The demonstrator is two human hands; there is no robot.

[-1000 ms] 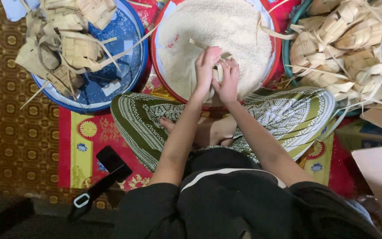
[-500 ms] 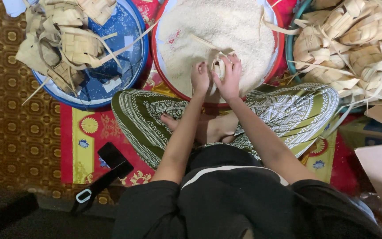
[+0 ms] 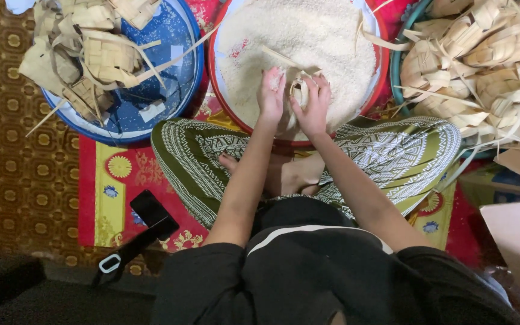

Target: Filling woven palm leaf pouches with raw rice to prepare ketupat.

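A small woven palm-leaf pouch (image 3: 300, 90) is held between both hands over the near part of a red-rimmed basin (image 3: 216, 90) full of white rice (image 3: 308, 42). My right hand (image 3: 313, 106) cups the pouch from the right. My left hand (image 3: 271, 96) presses against its left side, with rice grains stuck to the fingers. A loose leaf strip (image 3: 281, 57) runs from the pouch across the rice.
A blue basin (image 3: 170, 66) with several woven pouches stands at the left. A teal basin (image 3: 396, 72) heaped with pouches stands at the right. My crossed legs in green patterned cloth (image 3: 392, 156) lie below. A black phone (image 3: 148, 207) with a strap lies on the mat; cardboard (image 3: 516, 232) at right.
Both hands with the pouch have drawn back toward the near rim of the rice basin. The head view has shifted slightly.
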